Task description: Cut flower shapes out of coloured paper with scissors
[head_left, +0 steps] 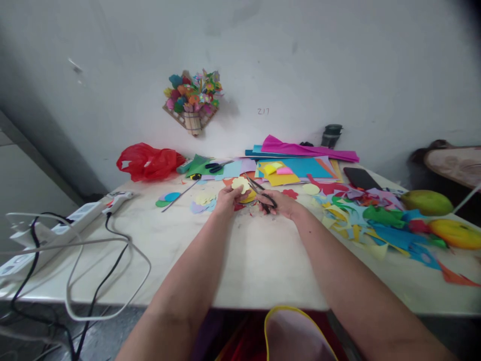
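My left hand (227, 200) pinches a pale yellow flower-shaped paper piece (241, 184) over the middle of the table. My right hand (281, 204) grips black-handled scissors (263, 194), their blades apart and pointing up-left at the paper. Small red paper bits lie on the table (255, 255) under both hands.
Coloured paper sheets (296, 165) are stacked at the back, with a second pair of scissors (216, 166) and a red plastic bag (148, 161) to the left. Paper scraps (376, 220), a dark phone (361, 178) and mangoes (428, 202) fill the right. A power strip (78, 218) with cables lies at left.
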A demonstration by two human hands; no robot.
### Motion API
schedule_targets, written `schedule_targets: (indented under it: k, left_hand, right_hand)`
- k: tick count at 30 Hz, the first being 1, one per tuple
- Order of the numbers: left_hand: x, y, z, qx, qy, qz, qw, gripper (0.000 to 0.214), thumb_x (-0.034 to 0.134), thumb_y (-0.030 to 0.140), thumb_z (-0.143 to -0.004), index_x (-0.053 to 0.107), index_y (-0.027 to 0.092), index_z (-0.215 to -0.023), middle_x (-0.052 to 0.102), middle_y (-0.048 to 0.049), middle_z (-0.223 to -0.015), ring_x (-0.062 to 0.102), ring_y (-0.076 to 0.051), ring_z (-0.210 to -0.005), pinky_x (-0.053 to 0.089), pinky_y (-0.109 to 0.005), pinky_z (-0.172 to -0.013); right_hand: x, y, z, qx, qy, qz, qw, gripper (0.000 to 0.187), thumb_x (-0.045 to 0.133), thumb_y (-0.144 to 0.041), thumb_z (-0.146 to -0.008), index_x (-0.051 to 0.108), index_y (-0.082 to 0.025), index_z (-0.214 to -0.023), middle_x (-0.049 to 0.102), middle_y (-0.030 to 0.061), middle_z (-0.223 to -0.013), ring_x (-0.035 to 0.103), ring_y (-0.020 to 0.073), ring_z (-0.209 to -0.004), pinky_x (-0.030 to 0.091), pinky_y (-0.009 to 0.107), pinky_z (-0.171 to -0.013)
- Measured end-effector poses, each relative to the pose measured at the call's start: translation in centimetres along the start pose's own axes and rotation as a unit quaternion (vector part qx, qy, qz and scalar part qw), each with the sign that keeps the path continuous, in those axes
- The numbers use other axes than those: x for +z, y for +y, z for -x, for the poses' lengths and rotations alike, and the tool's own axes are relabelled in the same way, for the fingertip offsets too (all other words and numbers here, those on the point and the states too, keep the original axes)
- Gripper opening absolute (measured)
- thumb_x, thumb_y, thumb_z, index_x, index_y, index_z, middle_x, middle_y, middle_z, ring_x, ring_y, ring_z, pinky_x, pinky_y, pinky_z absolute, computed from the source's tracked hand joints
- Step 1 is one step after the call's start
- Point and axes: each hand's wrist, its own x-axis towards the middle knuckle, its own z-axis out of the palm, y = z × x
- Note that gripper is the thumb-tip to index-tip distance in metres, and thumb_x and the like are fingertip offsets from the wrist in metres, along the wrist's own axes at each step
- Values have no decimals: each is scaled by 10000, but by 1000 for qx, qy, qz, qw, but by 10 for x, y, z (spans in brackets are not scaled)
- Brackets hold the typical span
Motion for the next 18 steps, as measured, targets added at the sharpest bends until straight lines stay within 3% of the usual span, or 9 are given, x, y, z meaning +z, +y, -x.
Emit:
schedule_targets:
  k: [9, 18]
  left_hand:
    - [7, 0, 2, 7, 43, 6, 999, 167, 769, 114, -676, 683, 97, -818, 722, -77, -782, 727, -210, -781, 588, -330, -822]
    - [10, -2, 3, 12, 42, 5, 999, 159, 771, 104, -670, 674, 93, -795, 712, -77, -756, 724, -207, -758, 578, -351, -833]
  right_hand:
    - [4, 2, -2, -7, -2, 15, 1000, 262, 628, -398, -838, 525, -184, -729, 634, -9, -623, 576, 77, -471, 267, 146, -303]
    - [10, -2, 0, -3, 15, 16, 1000, 288, 698, -424, -758, 536, -191, -714, 602, -21, -579, 520, 73, -424, 252, 170, -306]
